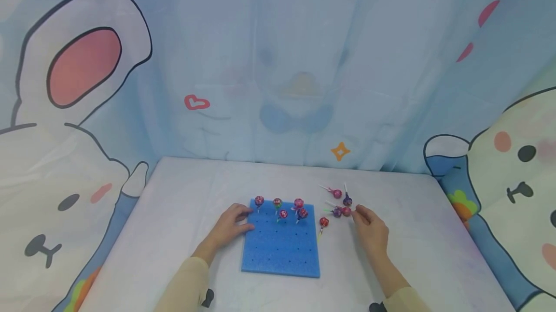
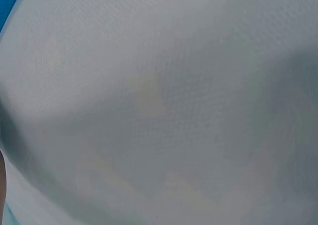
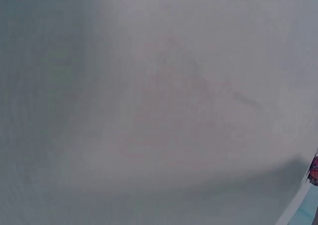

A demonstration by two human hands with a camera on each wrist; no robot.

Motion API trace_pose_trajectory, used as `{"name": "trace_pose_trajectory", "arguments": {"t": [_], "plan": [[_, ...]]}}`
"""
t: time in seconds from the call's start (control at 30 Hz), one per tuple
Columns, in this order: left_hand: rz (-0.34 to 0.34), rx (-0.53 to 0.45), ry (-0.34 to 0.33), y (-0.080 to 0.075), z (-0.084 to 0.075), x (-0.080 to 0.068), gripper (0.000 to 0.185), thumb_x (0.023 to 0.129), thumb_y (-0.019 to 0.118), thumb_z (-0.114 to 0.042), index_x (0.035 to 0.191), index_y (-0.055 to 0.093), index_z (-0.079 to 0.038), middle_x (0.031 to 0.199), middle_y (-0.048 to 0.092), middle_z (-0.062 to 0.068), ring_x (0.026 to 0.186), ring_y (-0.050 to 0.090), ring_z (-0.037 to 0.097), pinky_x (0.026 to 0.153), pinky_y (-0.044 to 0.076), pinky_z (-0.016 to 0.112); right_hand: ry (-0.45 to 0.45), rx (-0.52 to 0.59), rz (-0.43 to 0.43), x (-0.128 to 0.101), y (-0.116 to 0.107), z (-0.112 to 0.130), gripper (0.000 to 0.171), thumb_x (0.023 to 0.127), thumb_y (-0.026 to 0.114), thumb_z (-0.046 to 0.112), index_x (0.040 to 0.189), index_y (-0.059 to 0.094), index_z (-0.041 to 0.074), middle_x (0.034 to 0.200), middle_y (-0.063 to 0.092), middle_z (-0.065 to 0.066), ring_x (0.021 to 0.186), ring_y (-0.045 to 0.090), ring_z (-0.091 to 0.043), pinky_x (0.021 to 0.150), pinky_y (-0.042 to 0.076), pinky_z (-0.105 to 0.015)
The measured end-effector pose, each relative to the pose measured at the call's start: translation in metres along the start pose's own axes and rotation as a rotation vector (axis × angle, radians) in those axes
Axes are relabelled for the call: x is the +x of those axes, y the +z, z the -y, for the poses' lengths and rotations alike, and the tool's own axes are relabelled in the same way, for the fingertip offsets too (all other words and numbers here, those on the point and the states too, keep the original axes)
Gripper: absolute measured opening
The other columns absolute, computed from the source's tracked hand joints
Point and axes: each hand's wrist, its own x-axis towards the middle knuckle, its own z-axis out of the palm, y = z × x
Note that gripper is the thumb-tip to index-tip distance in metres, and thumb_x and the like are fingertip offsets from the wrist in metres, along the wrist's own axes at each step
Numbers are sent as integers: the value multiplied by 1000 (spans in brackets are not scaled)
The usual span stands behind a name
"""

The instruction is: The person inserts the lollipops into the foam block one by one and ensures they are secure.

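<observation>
Left hand [image 1: 229, 226] loosely parted against pitted blue foam slab [image 1: 280, 253], right hand [image 1: 373, 234] at round lollipop [image 1: 346, 211], grip unclear

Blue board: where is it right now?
In the head view, the blue board lies on the table at lower centre, with the left hand at its left edge and the loose lollipops to its right.

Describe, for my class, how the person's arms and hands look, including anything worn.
The left sleeve and right sleeve are cream or pale beige, ending short of the wrists. The left hand and right hand wear no gloves. Any finer detail is too small to tell.
</observation>
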Motion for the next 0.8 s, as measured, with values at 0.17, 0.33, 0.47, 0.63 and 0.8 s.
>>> {"name": "trace_pose_trajectory", "arguments": {"t": [0.17, 0.33, 0.47, 0.63, 0.8], "plan": [[-2, 1, -8, -1, 1, 0, 45, 89, 74, -23, 128, 59, -7, 127, 55, 7, 123, 55, 23, 105, 48, 33, -9, -43, 75, 6, 1, -6, 44, 98, 61, 24, 133, 55, -1, 132, 58, -21, 118, 59, -34, 102, 49, -45], [0, 1, -8, -1, 2, 0, 45, 88, 74, -21, 128, 59, -6, 127, 55, 9, 122, 55, 25, 105, 48, 33, -50, -102, 107, 11, 7, -12, 45, 98, 61, 23, 134, 54, -3, 129, 59, -23, 118, 58, -37, 106, 45, -49], [-2, -11, -8, -1, 1, 0, 45, 88, 74, -20, 128, 59, -5, 126, 55, 10, 122, 55, 27, 105, 48, 34, -69, -153, 114, 14, 13, -14, 45, 98, 60, 22, 134, 53, -3, 129, 59, -24, 118, 58, -38, 103, 48, -50], [-7, -16, 0, -1, 2, 0, 45, 88, 74, -21, 127, 60, -4, 125, 55, 10, 121, 55, 27, 105, 48, 33, -94, -211, 126, 16, 18, -14, 44, 97, 61, 18, 134, 53, -5, 128, 59, -25, 117, 57, -39, 101, 49, -51], [2, -12, 0, -2, 1, 0, 45, 88, 74, -21, 128, 59, -5, 126, 55, 9, 122, 55, 26, 105, 48, 32, -163, -250, 96, 17, 19, -13, 42, 94, 65, 14, 129, 56, -6, 122, 62, -26, 113, 58, -42, 99, 49, -55]]}}
